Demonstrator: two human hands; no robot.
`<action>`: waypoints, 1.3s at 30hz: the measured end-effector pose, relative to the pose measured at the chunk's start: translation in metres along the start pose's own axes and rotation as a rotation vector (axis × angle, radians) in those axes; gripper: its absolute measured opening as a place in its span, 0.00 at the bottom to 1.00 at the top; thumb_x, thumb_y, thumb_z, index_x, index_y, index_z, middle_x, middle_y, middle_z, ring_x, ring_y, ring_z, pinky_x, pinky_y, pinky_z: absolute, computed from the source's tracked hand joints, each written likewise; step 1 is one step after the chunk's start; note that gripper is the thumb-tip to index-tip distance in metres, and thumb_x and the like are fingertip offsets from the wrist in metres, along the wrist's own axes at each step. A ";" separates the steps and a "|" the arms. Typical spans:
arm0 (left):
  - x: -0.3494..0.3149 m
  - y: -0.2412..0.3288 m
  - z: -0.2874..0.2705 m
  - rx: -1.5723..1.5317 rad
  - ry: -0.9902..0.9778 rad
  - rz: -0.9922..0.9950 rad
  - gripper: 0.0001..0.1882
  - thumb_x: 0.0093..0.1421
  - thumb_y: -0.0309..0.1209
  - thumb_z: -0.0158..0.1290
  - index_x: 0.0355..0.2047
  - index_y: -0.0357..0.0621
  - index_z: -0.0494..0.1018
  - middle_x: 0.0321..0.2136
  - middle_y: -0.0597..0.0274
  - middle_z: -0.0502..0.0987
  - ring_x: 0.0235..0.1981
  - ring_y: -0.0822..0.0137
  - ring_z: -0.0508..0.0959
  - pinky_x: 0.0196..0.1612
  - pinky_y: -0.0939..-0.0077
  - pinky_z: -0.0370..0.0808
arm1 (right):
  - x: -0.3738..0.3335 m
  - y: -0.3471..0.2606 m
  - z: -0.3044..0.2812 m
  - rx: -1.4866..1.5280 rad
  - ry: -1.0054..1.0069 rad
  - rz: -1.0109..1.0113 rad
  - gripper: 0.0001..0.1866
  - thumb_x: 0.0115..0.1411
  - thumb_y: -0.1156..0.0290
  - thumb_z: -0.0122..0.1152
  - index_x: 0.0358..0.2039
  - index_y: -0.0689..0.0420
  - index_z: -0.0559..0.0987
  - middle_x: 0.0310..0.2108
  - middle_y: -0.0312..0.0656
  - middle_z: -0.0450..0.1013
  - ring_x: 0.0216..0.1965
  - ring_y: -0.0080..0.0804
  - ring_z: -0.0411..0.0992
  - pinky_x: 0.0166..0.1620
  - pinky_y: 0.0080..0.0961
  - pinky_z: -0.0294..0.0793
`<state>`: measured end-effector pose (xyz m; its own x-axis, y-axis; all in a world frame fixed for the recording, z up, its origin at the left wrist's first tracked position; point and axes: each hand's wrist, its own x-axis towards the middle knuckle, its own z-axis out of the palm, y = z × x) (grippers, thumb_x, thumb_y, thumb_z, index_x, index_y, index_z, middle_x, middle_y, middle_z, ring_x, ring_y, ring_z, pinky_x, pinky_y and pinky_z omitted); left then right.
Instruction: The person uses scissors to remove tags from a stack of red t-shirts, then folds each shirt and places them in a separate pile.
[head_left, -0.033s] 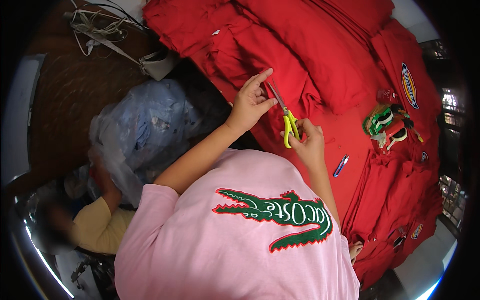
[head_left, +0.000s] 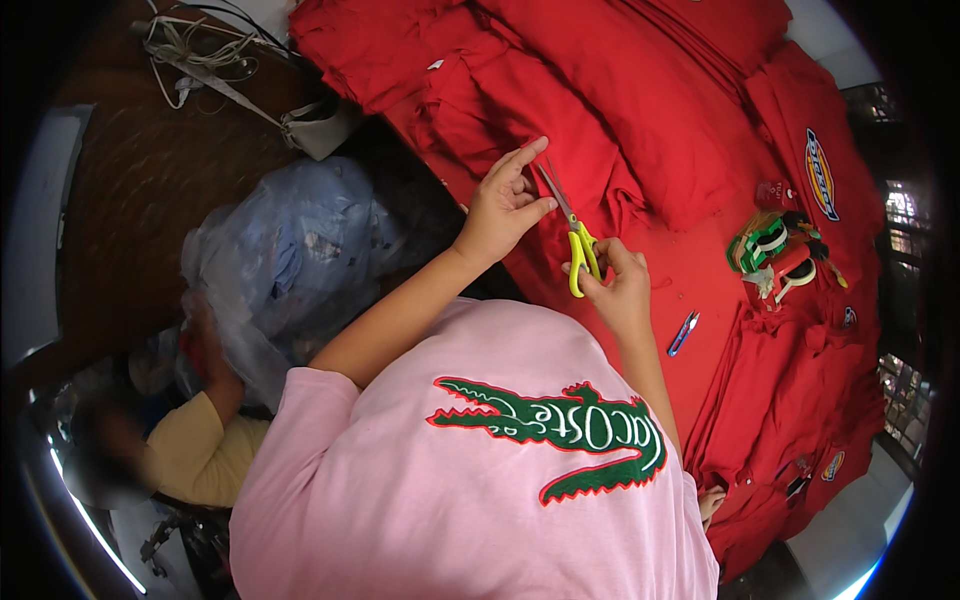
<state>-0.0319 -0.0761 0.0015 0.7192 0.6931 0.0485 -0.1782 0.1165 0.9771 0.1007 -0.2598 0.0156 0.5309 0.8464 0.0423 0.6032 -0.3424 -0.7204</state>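
My right hand [head_left: 618,285] is closed round the yellow-green handles of a pair of scissors [head_left: 582,250]. Their narrow blades, slightly apart, point up and left toward the fingertips of my left hand [head_left: 503,208]. That hand rests against red cloth [head_left: 590,150], its forefinger and thumb stretched out and apart. Its other fingers curl in on a fold of the cloth, though the hand partly hides the grip. More of the red cloth lies bunched beyond both hands.
Right of my hands, blue thread snips [head_left: 683,333] lie on the red surface. Beyond them are tape rolls [head_left: 768,240] and small items. More red garments [head_left: 770,390] lie at the right. A clear bag [head_left: 290,240] of blue cloth stands left, beside another person's arm [head_left: 205,430].
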 end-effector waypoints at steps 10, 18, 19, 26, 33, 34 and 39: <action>-0.008 -0.013 -0.005 -0.139 0.111 -0.020 0.45 0.56 0.10 0.60 0.73 0.40 0.57 0.53 0.67 0.71 0.31 0.82 0.68 0.40 0.86 0.75 | -0.008 0.011 0.010 0.266 -0.043 0.121 0.09 0.58 0.73 0.70 0.33 0.57 0.76 0.22 0.35 0.76 0.23 0.25 0.67 0.35 0.26 0.66; -0.029 -0.026 0.028 -0.264 -0.137 -0.312 0.44 0.62 0.18 0.59 0.75 0.45 0.53 0.51 0.64 0.77 0.43 0.77 0.79 0.49 0.81 0.76 | 0.023 0.024 0.041 1.012 0.069 0.487 0.12 0.65 0.70 0.69 0.44 0.55 0.75 0.31 0.30 0.75 0.30 0.16 0.71 0.34 0.14 0.69; -0.024 -0.031 0.025 -0.229 -0.136 -0.325 0.41 0.64 0.21 0.58 0.75 0.44 0.53 0.53 0.63 0.77 0.47 0.75 0.79 0.53 0.79 0.75 | 0.026 0.022 0.042 1.057 0.090 0.482 0.12 0.64 0.70 0.69 0.44 0.55 0.75 0.32 0.30 0.74 0.30 0.15 0.71 0.34 0.14 0.69; 0.061 -0.077 -0.042 -0.237 0.388 -0.016 0.32 0.71 0.41 0.46 0.70 0.35 0.61 0.69 0.52 0.66 0.72 0.63 0.61 0.74 0.70 0.51 | 0.023 0.019 0.021 0.937 0.087 0.422 0.15 0.60 0.79 0.71 0.44 0.55 0.75 0.31 0.28 0.73 0.31 0.16 0.72 0.37 0.14 0.71; 0.072 -0.053 -0.096 -0.474 0.349 0.070 0.30 0.72 0.41 0.41 0.66 0.33 0.66 0.69 0.53 0.65 0.71 0.63 0.62 0.73 0.70 0.54 | 0.014 0.034 0.031 0.884 0.064 0.489 0.14 0.60 0.84 0.69 0.37 0.56 0.71 0.25 0.29 0.72 0.26 0.13 0.67 0.32 0.13 0.67; 0.070 -0.045 -0.096 -0.446 0.363 0.058 0.31 0.72 0.43 0.39 0.66 0.33 0.66 0.70 0.52 0.64 0.71 0.63 0.60 0.73 0.70 0.54 | 0.015 0.031 0.031 0.877 0.063 0.491 0.14 0.60 0.84 0.69 0.37 0.56 0.71 0.25 0.28 0.71 0.26 0.13 0.66 0.31 0.13 0.66; 0.079 -0.031 -0.113 -0.546 0.384 0.095 0.33 0.72 0.46 0.40 0.66 0.30 0.64 0.66 0.47 0.67 0.69 0.58 0.64 0.73 0.65 0.56 | 0.022 0.022 0.036 0.765 -0.010 0.452 0.15 0.59 0.84 0.70 0.36 0.56 0.70 0.25 0.27 0.70 0.26 0.12 0.65 0.31 0.13 0.63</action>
<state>-0.0453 0.0549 -0.0486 0.4114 0.9102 -0.0470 -0.6153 0.3154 0.7224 0.1044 -0.2337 -0.0248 0.6149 0.7011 -0.3612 -0.2272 -0.2811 -0.9324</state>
